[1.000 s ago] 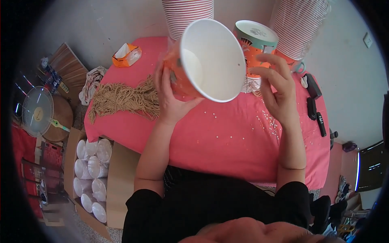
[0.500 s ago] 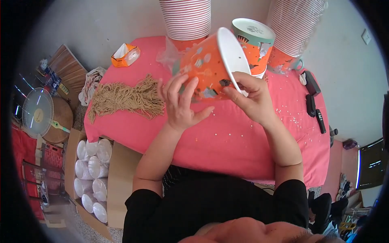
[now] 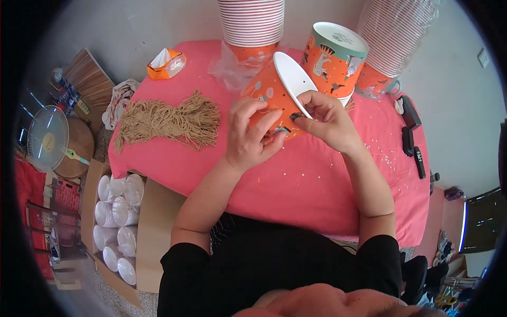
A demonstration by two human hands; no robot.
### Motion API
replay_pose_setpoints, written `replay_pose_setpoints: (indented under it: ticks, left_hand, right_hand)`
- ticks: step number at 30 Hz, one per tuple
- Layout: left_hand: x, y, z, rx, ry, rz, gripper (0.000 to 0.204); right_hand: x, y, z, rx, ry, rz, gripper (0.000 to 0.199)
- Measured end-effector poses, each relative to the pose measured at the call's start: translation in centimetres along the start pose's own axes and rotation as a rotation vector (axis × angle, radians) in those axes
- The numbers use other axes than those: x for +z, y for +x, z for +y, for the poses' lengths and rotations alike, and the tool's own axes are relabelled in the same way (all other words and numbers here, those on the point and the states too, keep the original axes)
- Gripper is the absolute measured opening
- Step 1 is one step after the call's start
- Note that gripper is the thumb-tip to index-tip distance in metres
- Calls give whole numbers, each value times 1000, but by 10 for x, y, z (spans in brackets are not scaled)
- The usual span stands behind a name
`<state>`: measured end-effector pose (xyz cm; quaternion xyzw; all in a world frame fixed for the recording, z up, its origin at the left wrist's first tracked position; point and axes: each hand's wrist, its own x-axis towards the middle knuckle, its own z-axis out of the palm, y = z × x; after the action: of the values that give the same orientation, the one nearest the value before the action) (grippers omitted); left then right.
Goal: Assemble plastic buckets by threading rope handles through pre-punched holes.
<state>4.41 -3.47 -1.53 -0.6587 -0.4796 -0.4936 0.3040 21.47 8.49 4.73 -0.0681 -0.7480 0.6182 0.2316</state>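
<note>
An orange paper bucket (image 3: 268,79) with a white inside and small printed figures is tilted over the table, its mouth toward the upper right. Small dark holes show in its wall near the rim. My right hand (image 3: 335,124) pinches the rim, thumb on the outer wall and fingers reaching inside. Bent fingers of my left hand (image 3: 248,137) rest against the outer side, with the thumb low on the wall. The bucket's base is hidden behind my left hand. To the left lies a bundle of tan cord (image 3: 166,121).
Behind stand an upturned bucket (image 3: 338,61), a tall stack of buckets (image 3: 252,24) and a plastic-wrapped stack (image 3: 396,42). An orange packet (image 3: 166,64) lies far left; black devices (image 3: 407,140) lie right. A carton of clear plastic lids or cups (image 3: 124,211) stands left of the pink table (image 3: 296,203).
The bucket has come lower and tilts more. My left fingers have bent in closer to its wall, and the thumb has drawn up against it. My right hand keeps the rim.
</note>
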Motion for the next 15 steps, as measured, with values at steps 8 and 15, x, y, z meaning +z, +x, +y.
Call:
replay_pose_setpoints:
  ticks: [8, 15]
  left_hand:
    - [2, 0, 1, 30, 45, -39, 54]
    - [4, -1, 4, -23, 5, -52, 53]
  right_hand:
    - [1, 2, 8, -32, 121, -10, 31]
    - [4, 3, 8, -24, 181, -21, 32]
